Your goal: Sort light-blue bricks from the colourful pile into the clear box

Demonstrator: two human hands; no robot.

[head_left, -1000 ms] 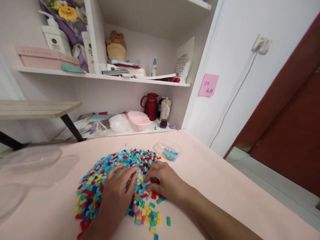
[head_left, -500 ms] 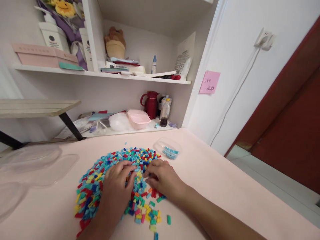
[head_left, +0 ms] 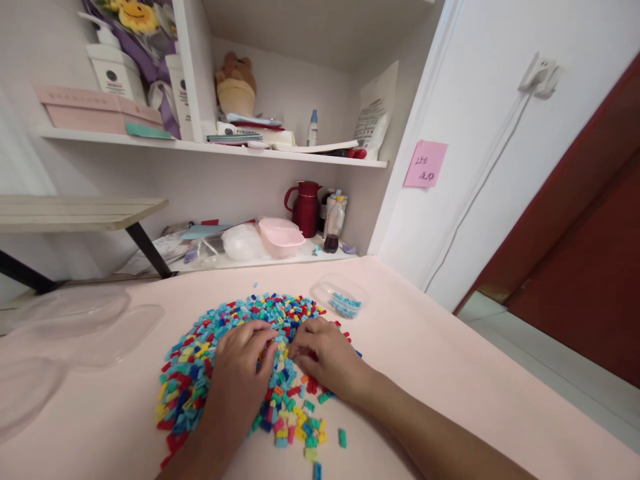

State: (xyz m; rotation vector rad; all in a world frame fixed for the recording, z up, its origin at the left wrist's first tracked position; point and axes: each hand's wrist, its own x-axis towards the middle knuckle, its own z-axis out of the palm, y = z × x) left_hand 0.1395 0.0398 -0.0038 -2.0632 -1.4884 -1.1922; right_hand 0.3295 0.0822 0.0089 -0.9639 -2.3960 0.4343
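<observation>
On the table (head_left: 430,360), tiny blue, red, yellow bricks (head_left: 197,350) sprawl; left hand (head_left: 243,357) and right hand (head_left: 325,353) sit curled, whether clamping any I can't tell.

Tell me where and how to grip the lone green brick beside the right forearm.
Pinch the green brick by its long sides, probably best from above with the right hand: it lies apart from the pile, its length running front to back.
</observation>
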